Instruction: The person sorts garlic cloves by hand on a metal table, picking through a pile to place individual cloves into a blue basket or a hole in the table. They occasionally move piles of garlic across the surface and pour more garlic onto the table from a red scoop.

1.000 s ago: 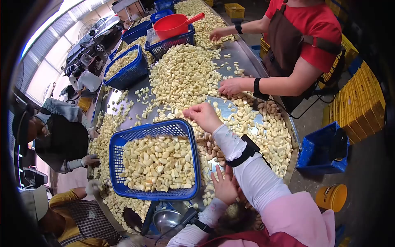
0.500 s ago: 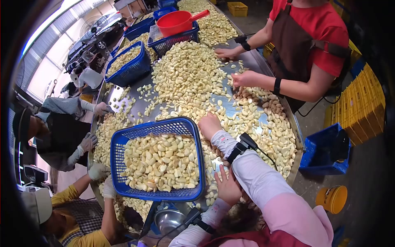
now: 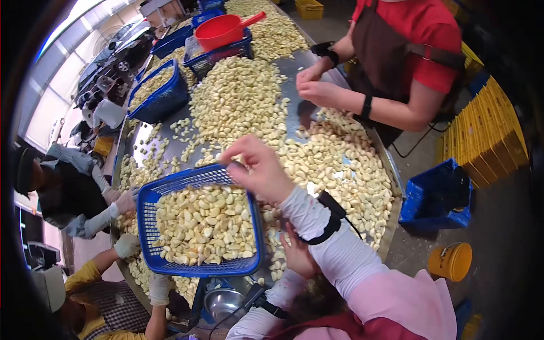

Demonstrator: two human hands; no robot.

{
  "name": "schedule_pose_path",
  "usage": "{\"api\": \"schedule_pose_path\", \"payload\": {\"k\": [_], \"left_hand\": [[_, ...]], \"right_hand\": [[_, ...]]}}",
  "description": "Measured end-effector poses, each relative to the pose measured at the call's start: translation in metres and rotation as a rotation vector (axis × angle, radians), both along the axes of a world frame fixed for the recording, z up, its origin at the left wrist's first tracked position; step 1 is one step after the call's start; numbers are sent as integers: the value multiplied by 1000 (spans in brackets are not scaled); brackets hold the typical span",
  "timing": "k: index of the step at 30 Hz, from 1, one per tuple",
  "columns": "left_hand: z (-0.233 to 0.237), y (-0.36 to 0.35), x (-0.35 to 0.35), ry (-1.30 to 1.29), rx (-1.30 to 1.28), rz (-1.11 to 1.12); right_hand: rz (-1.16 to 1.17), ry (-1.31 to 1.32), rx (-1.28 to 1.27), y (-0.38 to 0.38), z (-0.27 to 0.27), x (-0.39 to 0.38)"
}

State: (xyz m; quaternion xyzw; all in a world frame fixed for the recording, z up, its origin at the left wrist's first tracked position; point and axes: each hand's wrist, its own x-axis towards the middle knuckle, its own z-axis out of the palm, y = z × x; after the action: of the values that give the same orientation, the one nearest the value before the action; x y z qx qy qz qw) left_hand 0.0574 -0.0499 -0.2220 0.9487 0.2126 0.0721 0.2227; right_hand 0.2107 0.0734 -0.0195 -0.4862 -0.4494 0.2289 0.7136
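Observation:
My right hand [image 3: 256, 169] is raised over the near corner of the blue basket [image 3: 258, 226], with thumb and fingertips pinched on a small pale piece that looks like a peeled garlic clove [image 3: 219, 156]. More such cloves [image 3: 204, 226] fill the lower part of the basket. Below my right forearm, my left hand [image 3: 298, 256] rests low over the table among scattered cloves, fingers apart; part of it is hidden by the right sleeve. A wide layer of loose cloves [image 3: 334, 170] spreads across the metal table [image 3: 292, 79].
A co-worker in red [image 3: 419, 68] stands across the table, hands together. Gloved co-workers work along the left side. Farther up are blue baskets [image 3: 161, 93] and a red scoop [image 3: 218, 31]. A steel bowl [image 3: 224, 303], blue crate [image 3: 436, 195] and yellow bucket [image 3: 450, 260] are nearby.
My right hand has lifted from the cloves and moved left to the basket's rim, pinching a clove. My left hand stays low. The red-clad co-worker's hands have come together, off the pile.

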Motion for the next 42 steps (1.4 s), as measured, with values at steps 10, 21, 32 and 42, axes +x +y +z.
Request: {"api": "schedule_pose_path", "payload": {"k": [10, 21, 32, 42], "left_hand": [[61, 17, -32, 184, 118, 57], [114, -26, -61, 570, 105, 34], [80, -96, -15, 195, 89, -364], [54, -10, 21, 133, 35, -145]], "right_hand": [[-372, -890, -1347, -153, -131, -6], [-536, -1347, -1415, -278, -99, 93], [-187, -1434, -1561, -268, -108, 105], [-285, -1490, -1523, -279, -123, 101]]}}
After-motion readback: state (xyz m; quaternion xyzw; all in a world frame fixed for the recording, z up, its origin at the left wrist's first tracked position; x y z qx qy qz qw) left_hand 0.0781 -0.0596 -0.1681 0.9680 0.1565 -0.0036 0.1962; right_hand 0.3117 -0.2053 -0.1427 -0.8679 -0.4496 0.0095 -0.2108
